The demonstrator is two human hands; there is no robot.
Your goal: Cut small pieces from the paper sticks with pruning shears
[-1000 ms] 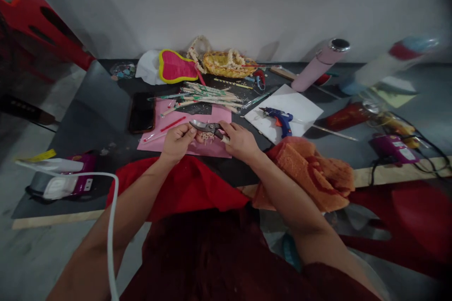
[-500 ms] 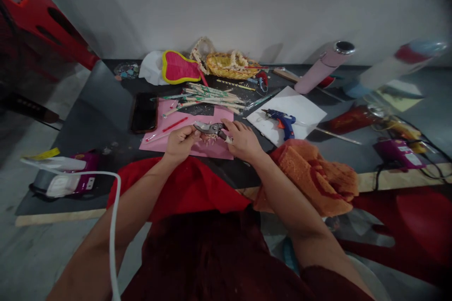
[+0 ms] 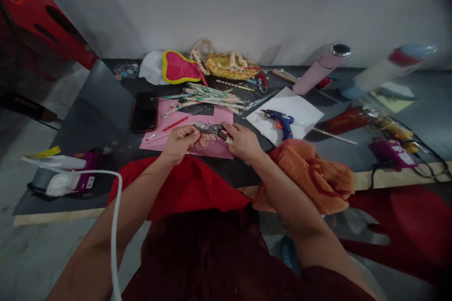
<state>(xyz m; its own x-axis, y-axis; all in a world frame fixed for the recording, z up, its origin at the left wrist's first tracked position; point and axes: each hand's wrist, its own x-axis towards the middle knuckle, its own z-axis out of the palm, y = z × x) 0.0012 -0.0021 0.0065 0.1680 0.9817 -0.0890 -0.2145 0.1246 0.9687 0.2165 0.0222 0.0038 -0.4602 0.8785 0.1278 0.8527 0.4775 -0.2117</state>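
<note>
Two hands are occupied above the pink sheet (image 3: 212, 151): the pruning shears (image 3: 212, 129) are gripped by the handles in the right hand (image 3: 243, 142), while the fingertips of the left hand (image 3: 179, 143) are pinched together beside the blade tip. Fine snipping seems to be in hand, and for the next cut, fingertips would need to be held clear of the blades. Whatever is pinched cannot be made out, and the handles are partly hidden by the right fingers.
</note>
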